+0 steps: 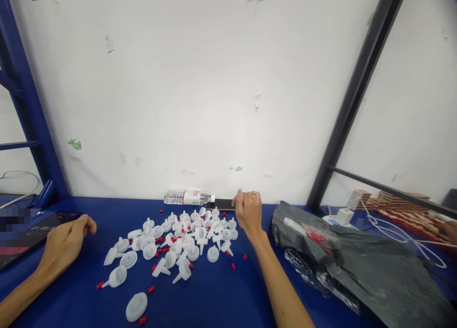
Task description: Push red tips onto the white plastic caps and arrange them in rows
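Note:
My left hand (66, 241) rests on the blue tabletop (221, 302) with its fingers loosely curled, beside and partly over a dark phone-like screen (46, 228). My right hand (249, 211) is closed in a loose fist behind the right side of the pile, next to a dark flat phone-like slab (223, 204); nothing shows in its fingers. Between the hands spreads a pile of white plastic spout caps (187, 243), some with red tips. One round white cap (136, 306) lies nearer me, by a loose red tip (151, 289).
A clear water bottle (187, 197) lies along the white wall (200, 80). To the right is a crumpled grey plastic bag (357, 256) with red pieces in clear wrap on it. White cables (403, 237) and an adapter (344, 216) lie beyond a dark post (352, 104). Another person's hand (450, 230) shows far right.

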The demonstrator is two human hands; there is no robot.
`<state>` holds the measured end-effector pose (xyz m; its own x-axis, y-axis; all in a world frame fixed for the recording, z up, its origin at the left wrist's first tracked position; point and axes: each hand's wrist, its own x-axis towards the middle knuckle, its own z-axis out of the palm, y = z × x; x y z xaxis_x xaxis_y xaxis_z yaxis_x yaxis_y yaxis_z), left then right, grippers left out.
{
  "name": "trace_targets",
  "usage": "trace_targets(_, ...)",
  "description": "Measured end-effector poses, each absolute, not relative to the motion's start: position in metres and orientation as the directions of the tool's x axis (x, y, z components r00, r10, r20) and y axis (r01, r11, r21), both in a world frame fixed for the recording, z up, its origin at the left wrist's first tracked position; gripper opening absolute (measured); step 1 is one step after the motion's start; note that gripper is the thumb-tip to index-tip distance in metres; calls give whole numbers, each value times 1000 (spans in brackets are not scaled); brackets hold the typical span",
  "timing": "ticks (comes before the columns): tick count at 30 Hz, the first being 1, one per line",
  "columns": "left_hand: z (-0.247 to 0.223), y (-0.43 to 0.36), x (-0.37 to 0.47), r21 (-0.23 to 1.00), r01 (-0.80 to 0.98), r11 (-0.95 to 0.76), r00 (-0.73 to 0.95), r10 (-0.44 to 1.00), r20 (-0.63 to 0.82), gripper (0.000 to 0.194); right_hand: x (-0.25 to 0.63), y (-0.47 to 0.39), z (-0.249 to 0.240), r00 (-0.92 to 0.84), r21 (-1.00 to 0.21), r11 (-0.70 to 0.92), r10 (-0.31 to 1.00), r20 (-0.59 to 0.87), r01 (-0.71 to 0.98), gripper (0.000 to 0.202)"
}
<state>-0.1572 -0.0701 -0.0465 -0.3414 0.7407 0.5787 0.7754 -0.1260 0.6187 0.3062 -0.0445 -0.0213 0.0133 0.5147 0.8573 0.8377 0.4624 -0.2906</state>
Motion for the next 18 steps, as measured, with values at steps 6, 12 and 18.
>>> trace_targets(6, -47, -69, -158, 629, 772, -96, -364, 744, 561, 49, 301, -49, -16, -21, -254, 481, 496, 868, 839, 56)
trace_targets(12, -49, -64, -163, 622, 779, -77, -354, 764, 539, 49, 296, -53, -18, -71, -215, 501, 490, 869, 838, 55)
trace_targets(18, -60, -56, -173, 600, 797, -71, -323, 789, 523, 50, 289, -52, -26, -133, -182, 521, 509, 851, 834, 54)
